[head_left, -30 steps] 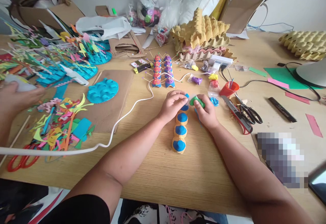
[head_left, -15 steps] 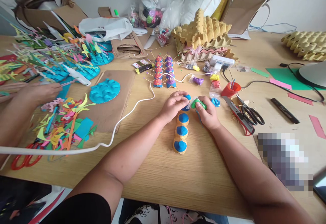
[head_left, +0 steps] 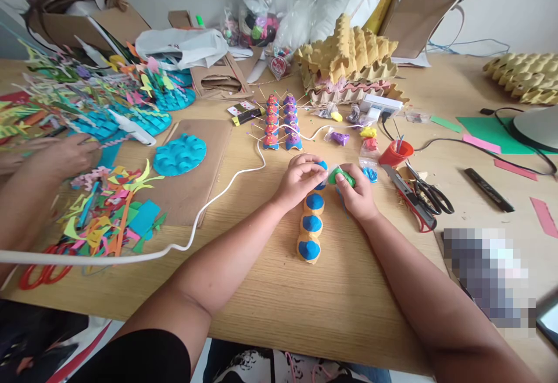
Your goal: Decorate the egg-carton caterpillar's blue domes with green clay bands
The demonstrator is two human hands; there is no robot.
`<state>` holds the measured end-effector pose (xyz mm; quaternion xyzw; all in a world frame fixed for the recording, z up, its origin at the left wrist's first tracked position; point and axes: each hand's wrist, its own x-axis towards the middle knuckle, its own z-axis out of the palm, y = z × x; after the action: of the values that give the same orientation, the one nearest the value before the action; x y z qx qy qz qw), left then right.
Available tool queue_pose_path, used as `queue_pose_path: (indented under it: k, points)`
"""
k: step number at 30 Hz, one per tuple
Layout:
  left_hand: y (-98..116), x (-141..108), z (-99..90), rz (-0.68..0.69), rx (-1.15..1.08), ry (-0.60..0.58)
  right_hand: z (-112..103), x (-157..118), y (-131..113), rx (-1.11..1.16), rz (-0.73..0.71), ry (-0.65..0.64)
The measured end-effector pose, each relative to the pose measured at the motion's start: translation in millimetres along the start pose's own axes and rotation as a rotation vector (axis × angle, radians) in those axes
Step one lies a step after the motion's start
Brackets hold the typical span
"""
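A lump of green modelling clay (head_left: pixel 344 177) in a small clear plastic bag is gripped in my right hand (head_left: pixel 358 197), thumb on top. My left hand (head_left: pixel 296 181) is closed in a pinch on a bit of the clear plastic (head_left: pixel 323 177), just left of the clay. Below both hands, a strip of egg-carton cups (head_left: pixel 311 224) painted orange with blue tops lies lengthwise on the table. Its far end is partly hidden by my left fingers and the plastic.
Two finished-looking cup strips, one red-orange (head_left: pixel 271 122) and one purple (head_left: pixel 291 124), stand behind with pins. Clay packets, an orange cup (head_left: pixel 396 153), a box cutter (head_left: pixel 410 200) and black scissors (head_left: pixel 429 191) lie right. A white cable (head_left: pixel 231 182) crosses left, near another person's hand (head_left: pixel 72 156).
My hands stay nearly in place; the plastic between them has shifted, with a little more gap between my left fingers and the green clay. The other person's hand moved slightly left.
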<state>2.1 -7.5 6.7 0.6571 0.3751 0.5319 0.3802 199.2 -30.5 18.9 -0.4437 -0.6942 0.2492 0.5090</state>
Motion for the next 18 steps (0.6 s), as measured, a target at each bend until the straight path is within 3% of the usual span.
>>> queue_pose_path:
  k: [18]
  points:
    - [0.3,0.6,-1.0,0.033,0.035,-0.008,-0.6,0.6,-1.7,-0.005,0.013,0.013]
